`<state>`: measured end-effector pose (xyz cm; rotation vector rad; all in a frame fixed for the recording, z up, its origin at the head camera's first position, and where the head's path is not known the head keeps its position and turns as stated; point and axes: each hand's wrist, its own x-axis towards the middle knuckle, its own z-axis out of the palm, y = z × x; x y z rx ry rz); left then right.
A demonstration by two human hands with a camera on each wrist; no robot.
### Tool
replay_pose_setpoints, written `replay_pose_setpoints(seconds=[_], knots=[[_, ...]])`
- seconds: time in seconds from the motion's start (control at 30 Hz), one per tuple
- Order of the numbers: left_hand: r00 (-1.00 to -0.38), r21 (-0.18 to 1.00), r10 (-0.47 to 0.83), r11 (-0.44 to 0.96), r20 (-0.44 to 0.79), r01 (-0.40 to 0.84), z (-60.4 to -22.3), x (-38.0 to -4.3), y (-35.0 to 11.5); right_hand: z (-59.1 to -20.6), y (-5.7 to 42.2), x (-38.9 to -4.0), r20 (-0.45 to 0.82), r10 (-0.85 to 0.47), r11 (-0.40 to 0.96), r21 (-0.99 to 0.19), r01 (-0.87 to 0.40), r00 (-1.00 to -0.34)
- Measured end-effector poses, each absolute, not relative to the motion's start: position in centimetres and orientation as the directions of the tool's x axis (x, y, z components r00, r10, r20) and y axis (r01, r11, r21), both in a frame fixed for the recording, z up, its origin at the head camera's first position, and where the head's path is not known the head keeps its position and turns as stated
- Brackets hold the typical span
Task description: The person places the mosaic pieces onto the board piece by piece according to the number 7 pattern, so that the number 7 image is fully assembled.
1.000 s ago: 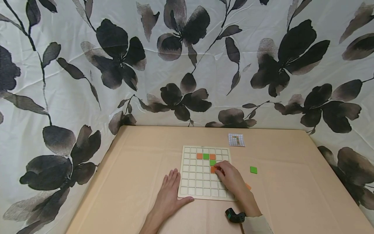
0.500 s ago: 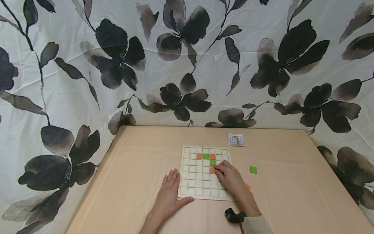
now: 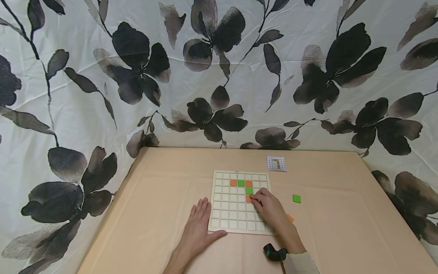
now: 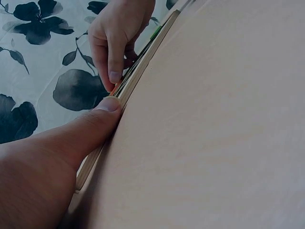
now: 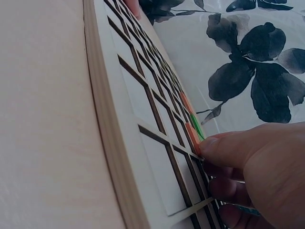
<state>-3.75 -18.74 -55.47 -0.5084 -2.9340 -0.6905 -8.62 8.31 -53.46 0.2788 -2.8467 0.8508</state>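
A pale wooden grid board (image 3: 226, 216) lies on the table. Orange, green and orange square tiles fill cells in one of its upper rows, with a green tile (image 3: 249, 190) below the right one. Under that sits another orange tile (image 3: 248, 198), pinched at its right edge by the fingertips of my right hand (image 3: 270, 208). In the right wrist view my thumb (image 5: 209, 145) is against this orange tile (image 5: 191, 136). My left hand (image 3: 197, 228) lies flat along the board's left side, fingers straight, its thumb (image 4: 110, 105) at the front edge.
A loose green tile (image 3: 296, 199) lies right of the board. Another orange tile (image 3: 290, 218) is partly hidden behind my right forearm. A small card with a printed grid pattern (image 3: 276, 164) lies beyond the board. A black wrist device (image 3: 275, 252) sits by my right sleeve.
The orange tile at my right fingertips has shifted very slightly left in its cell, the fingertips with it. My left hand and the board have stayed in place.
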Motion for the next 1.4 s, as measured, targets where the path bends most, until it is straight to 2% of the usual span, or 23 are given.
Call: replay_pose_setpoints(seconds=[0.4, 1.4], knots=[[-0.941, 0.428, 0.301, 0.839, 0.151, 0.337, -55.53, -3.55, -18.75, -53.33, 8.22, -8.44, 0.142, -0.110, 0.819, -0.547, -0.171, -0.984], [-0.947, 0.428, 0.294, 0.845, 0.130, 0.321, -55.89, -3.56, -18.53, -53.12, 8.71, -8.60, 0.151, -0.100, 0.807, -0.567, -0.168, -0.984]])
